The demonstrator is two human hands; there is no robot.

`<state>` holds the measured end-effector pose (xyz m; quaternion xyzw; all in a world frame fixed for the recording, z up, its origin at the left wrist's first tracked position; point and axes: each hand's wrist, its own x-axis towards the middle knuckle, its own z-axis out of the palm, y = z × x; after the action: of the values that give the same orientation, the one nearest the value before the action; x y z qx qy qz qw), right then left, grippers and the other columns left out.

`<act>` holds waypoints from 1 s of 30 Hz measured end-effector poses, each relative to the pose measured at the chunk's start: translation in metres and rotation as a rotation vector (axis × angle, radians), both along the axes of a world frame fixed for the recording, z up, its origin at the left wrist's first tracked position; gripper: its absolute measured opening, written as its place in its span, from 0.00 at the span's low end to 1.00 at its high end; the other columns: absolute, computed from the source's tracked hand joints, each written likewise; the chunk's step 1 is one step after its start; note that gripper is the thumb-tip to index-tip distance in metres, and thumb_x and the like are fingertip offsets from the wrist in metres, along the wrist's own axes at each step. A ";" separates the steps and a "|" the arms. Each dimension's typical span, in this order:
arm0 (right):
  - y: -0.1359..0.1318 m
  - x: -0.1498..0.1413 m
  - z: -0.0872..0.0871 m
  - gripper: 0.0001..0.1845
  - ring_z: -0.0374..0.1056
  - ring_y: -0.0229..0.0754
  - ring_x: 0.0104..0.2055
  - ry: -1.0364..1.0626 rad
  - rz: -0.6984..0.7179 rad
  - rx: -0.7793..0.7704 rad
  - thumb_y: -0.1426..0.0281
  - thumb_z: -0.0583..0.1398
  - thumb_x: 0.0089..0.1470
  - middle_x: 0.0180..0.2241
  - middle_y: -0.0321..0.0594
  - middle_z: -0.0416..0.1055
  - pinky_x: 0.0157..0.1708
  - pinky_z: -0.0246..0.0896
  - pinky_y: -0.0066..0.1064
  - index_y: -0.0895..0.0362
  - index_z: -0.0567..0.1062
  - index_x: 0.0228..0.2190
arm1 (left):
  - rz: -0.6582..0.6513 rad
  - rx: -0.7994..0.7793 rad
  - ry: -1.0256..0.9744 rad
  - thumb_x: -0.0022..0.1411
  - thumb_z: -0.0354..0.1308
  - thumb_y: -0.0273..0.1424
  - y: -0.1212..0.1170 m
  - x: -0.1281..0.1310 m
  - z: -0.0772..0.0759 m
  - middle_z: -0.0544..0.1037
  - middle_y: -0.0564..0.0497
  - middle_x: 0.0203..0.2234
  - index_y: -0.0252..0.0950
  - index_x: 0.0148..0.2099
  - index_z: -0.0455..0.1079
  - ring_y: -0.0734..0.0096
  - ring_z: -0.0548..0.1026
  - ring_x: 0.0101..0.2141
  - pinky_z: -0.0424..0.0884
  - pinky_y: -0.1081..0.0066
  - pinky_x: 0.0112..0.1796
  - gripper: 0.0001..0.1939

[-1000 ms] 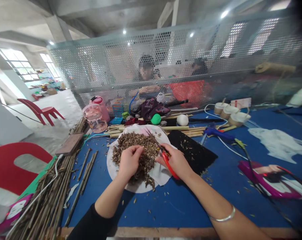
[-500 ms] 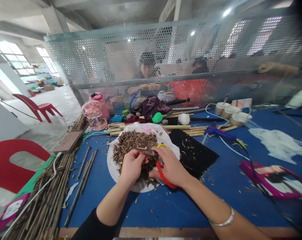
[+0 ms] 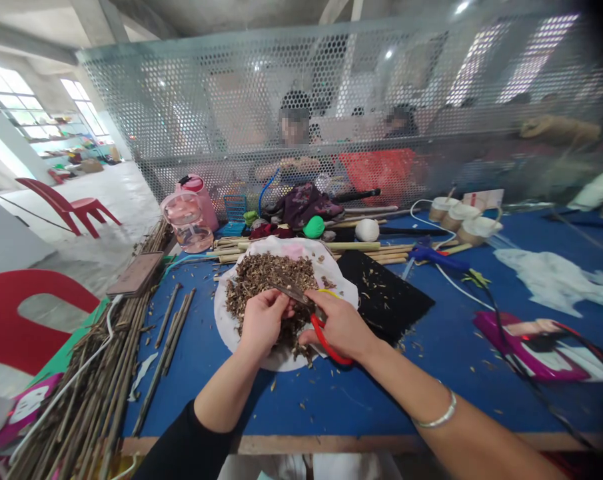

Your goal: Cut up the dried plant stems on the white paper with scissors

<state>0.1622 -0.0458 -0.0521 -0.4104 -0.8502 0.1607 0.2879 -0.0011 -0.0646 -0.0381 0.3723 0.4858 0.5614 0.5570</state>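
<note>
My right hand (image 3: 342, 325) is closed on a pair of scissors (image 3: 326, 341) with red and yellow handles. Their dark blades point left, to the fingertips of my left hand (image 3: 264, 320). That hand is pinched shut on something small that I cannot make out. Both hands are over a heap of dry brown clippings (image 3: 254, 277), spread on a round white cloth-like base (image 3: 225, 333). A black sheet (image 3: 388, 293) strewn with bits lies right of the heap.
Bundled thin sticks (image 3: 96, 387) line the left edge, with a phone (image 3: 136, 273) on top. Behind the heap are bamboo sticks (image 3: 361, 247), a green ball (image 3: 314, 227) and a white ball (image 3: 367, 230). A blue glue gun (image 3: 436, 257) lies on the right. A perforated screen (image 3: 231, 100) stands behind.
The view has tilted slightly downward, so things appear higher. Both hands stay over the heap, with the scissor blades still near the left fingertips.
</note>
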 end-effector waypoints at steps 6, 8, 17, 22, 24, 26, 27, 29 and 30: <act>0.000 -0.002 0.001 0.32 0.69 0.49 0.43 -0.023 -0.017 -0.026 0.53 0.64 0.39 0.41 0.48 0.72 0.40 0.63 0.36 0.57 0.69 0.44 | -0.003 -0.032 -0.024 0.44 0.63 0.39 0.000 -0.002 0.000 0.72 0.53 0.20 0.30 0.25 0.70 0.81 0.66 0.20 0.66 0.78 0.26 0.15; 0.000 -0.002 0.002 0.29 0.69 0.48 0.40 -0.021 -0.014 -0.041 0.54 0.64 0.41 0.39 0.47 0.73 0.38 0.63 0.35 0.57 0.69 0.43 | -0.001 -0.035 -0.013 0.44 0.63 0.40 0.001 -0.003 -0.001 0.72 0.53 0.21 0.30 0.25 0.70 0.81 0.66 0.20 0.66 0.78 0.26 0.15; -0.001 -0.001 0.005 0.27 0.70 0.45 0.36 -0.037 0.002 -0.138 0.54 0.61 0.45 0.36 0.42 0.74 0.34 0.63 0.33 0.55 0.68 0.45 | -0.018 -0.010 0.024 0.45 0.62 0.40 0.004 -0.003 -0.004 0.71 0.53 0.21 0.31 0.26 0.68 0.80 0.67 0.21 0.66 0.77 0.27 0.15; 0.001 -0.001 0.002 0.40 0.64 0.52 0.47 -0.095 -0.006 0.012 0.49 0.63 0.38 0.44 0.50 0.68 0.45 0.58 0.41 0.60 0.65 0.48 | -0.009 0.007 0.088 0.48 0.58 0.34 0.004 -0.001 -0.004 0.73 0.52 0.22 0.31 0.30 0.70 0.78 0.68 0.22 0.66 0.76 0.28 0.10; 0.002 -0.001 0.000 0.39 0.64 0.51 0.44 -0.105 -0.001 0.036 0.49 0.63 0.38 0.41 0.50 0.67 0.44 0.58 0.42 0.60 0.65 0.48 | 0.004 0.024 0.149 0.49 0.56 0.31 0.004 -0.001 -0.004 0.73 0.52 0.23 0.32 0.33 0.71 0.78 0.67 0.22 0.65 0.76 0.27 0.09; 0.003 -0.001 0.000 0.38 0.63 0.51 0.42 -0.113 -0.008 0.056 0.50 0.63 0.38 0.39 0.48 0.67 0.42 0.58 0.42 0.59 0.65 0.47 | 0.023 0.049 0.245 0.50 0.54 0.29 0.003 -0.001 -0.004 0.73 0.52 0.22 0.32 0.34 0.71 0.77 0.67 0.21 0.64 0.76 0.26 0.09; 0.003 -0.001 0.000 0.37 0.63 0.50 0.41 -0.121 -0.013 0.063 0.50 0.63 0.39 0.39 0.48 0.67 0.42 0.58 0.43 0.59 0.66 0.47 | 0.033 0.063 0.307 0.50 0.53 0.28 0.002 -0.002 -0.004 0.73 0.53 0.21 0.32 0.34 0.72 0.77 0.67 0.21 0.64 0.76 0.25 0.10; 0.004 -0.001 -0.001 0.38 0.63 0.51 0.41 -0.138 -0.019 0.071 0.49 0.63 0.38 0.38 0.48 0.66 0.41 0.58 0.43 0.60 0.66 0.47 | 0.055 0.096 0.435 0.50 0.51 0.27 0.001 -0.003 -0.004 0.73 0.53 0.20 0.32 0.34 0.72 0.76 0.67 0.21 0.63 0.76 0.24 0.11; 0.004 -0.001 -0.001 0.39 0.63 0.51 0.41 -0.145 -0.018 0.072 0.49 0.63 0.38 0.38 0.48 0.67 0.41 0.58 0.43 0.60 0.66 0.47 | 0.062 0.110 0.492 0.50 0.50 0.26 0.000 -0.003 -0.003 0.73 0.53 0.19 0.33 0.34 0.73 0.75 0.67 0.21 0.62 0.76 0.24 0.11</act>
<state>0.1609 -0.0420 -0.0527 -0.4182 -0.8702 0.0974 0.2416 -0.0043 -0.0645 -0.0411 0.5124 0.5866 0.4965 0.3832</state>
